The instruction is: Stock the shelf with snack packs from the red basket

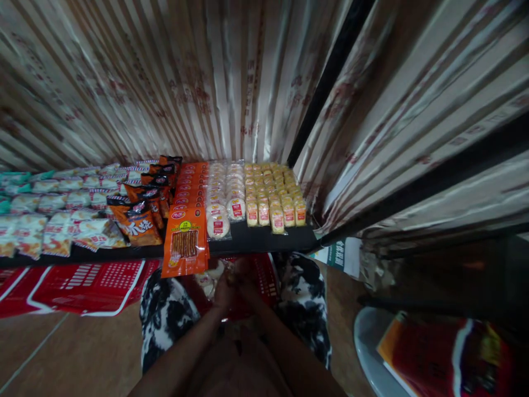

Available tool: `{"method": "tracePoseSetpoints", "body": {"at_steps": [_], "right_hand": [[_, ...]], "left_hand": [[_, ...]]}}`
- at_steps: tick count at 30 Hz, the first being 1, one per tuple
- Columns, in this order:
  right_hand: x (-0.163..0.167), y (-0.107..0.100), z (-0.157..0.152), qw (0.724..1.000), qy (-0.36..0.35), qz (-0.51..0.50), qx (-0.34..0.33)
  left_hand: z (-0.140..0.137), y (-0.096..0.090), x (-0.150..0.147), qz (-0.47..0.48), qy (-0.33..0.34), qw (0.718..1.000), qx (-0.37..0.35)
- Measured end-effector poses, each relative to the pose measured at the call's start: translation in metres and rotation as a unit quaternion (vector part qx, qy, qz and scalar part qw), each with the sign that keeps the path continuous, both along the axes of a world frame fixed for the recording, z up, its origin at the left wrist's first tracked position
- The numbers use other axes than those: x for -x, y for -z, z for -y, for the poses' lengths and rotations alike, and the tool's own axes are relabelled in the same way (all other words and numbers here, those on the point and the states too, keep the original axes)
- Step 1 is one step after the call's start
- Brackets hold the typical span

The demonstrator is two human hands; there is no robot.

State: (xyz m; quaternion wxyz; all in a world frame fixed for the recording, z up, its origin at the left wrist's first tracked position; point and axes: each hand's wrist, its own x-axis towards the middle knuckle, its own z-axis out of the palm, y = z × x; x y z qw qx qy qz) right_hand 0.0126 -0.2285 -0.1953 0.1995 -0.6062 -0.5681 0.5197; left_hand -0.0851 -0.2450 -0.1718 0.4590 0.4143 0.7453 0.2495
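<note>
Both my hands are close together low between my knees, over a red basket (264, 275) under the shelf edge. My left hand (223, 291) has curled fingers, beside packets of round pale crackers (210, 278). My right hand (244, 280) is against it, fingers also curled inward. Dim light and blur hide what, if anything, they hold. Just above, on the black shelf (264, 242), are an orange snack-stick packet (184, 242) overhanging the edge, round white cracker packets (218, 223) and small yellow-wrapped snacks (278, 218).
Orange-and-black snack bags (142, 223) and rows of white snack packets (55, 234) stand to the left on the shelf. More red baskets (86, 286) are below. A pleated curtain (185, 82) hangs behind, with black poles (330, 77) at right. A light-coloured stool (367, 342) bears a red packet.
</note>
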Motion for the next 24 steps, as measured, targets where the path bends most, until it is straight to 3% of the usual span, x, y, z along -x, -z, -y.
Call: {"method": "tracePoseSetpoints", "body": {"at_steps": [10,16,24], "right_hand": [[-0.013,-0.035,0.006,0.999,0.029,0.024,-0.024],[-0.024,-0.054,-0.001,0.998,0.034,0.015,-0.059],[-0.034,-0.076,-0.003,0.995,0.068,0.010,-0.076]], "left_hand": [[0.011,-0.035,-0.002,-0.056,0.082,0.995,-0.002],[0.024,-0.051,-0.006,-0.184,0.104,0.977,-0.006],[0.027,-0.058,-0.010,-0.055,0.038,0.994,-0.084]]}}
